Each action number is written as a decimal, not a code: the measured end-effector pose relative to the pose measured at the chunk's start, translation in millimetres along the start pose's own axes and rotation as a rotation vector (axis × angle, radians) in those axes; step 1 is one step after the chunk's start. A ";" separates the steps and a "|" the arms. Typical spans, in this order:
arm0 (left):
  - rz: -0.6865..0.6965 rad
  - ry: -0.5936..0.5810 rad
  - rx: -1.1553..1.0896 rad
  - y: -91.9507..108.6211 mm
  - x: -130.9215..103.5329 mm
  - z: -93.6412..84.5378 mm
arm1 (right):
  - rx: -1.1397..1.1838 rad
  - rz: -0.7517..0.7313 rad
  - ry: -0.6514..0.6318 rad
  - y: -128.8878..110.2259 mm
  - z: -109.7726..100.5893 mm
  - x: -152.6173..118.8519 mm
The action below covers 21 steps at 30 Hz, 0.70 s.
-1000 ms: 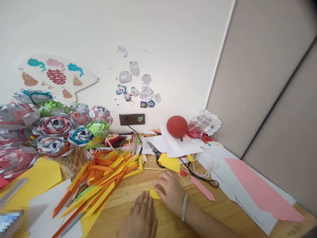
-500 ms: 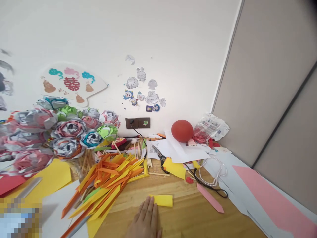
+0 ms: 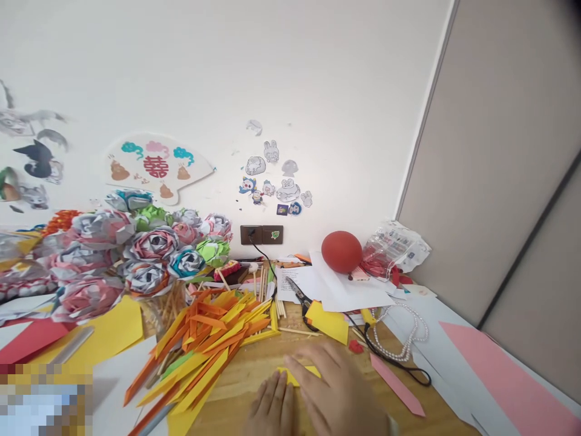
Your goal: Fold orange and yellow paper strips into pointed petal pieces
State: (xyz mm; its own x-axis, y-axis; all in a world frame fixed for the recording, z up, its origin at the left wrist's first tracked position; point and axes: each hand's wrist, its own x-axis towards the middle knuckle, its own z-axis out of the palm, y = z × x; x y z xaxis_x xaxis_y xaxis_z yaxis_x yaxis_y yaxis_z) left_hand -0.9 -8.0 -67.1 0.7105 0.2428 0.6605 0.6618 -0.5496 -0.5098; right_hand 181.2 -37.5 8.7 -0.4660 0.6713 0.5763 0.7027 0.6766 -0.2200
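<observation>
My left hand (image 3: 272, 404) lies palm down on the wooden table, its fingers stretched out flat and their tips at the left end of a small yellow paper piece (image 3: 292, 380). Across that paper reaches my right hand (image 3: 340, 387), slightly blurred, with fingers extended and apart over it. Much of the paper is hidden beneath the right hand. Left of my hands spreads a pile of folded orange and yellow paper strips (image 3: 213, 339). A pink folded strip (image 3: 397, 384) lies to the right.
Scissors (image 3: 300, 297) and another yellow paper (image 3: 327, 322) lie behind my hands. A red balloon (image 3: 342, 252) rests on white sheets, near a pearl string (image 3: 411, 339) and black cord (image 3: 394, 362). Paper flowers (image 3: 154, 245) crowd the left back.
My right hand has come in from the right and now covers most of the yellow paper. The left hand stays flat at its left end. The view has shifted slightly left and up.
</observation>
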 end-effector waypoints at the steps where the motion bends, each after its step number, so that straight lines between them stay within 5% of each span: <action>1: -0.007 0.026 -0.001 0.5 1.7 -0.6 | -0.047 0.037 -0.014 7.1 6.9 1.8; 7: -0.033 0.021 -0.019 6.5 -4.7 6.4 | -0.274 -0.061 -0.187 21.0 38.6 -11.0; 15: -0.017 -0.111 -0.051 1.2 2.9 -13.8 | -0.238 0.003 -0.415 33.7 -17.4 -21.2; 21: -0.021 -0.156 -0.099 -2.6 15.1 -25.2 | -0.134 0.125 -0.408 35.1 -17.6 -13.5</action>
State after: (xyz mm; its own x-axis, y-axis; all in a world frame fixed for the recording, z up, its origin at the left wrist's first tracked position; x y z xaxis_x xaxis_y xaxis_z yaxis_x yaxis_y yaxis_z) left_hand 2.0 -23.1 -41.9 0.7302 0.3715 0.5734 0.6555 -0.6175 -0.4346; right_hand 221.6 -28.2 7.1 -0.5281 0.8280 0.1886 0.8180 0.5556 -0.1489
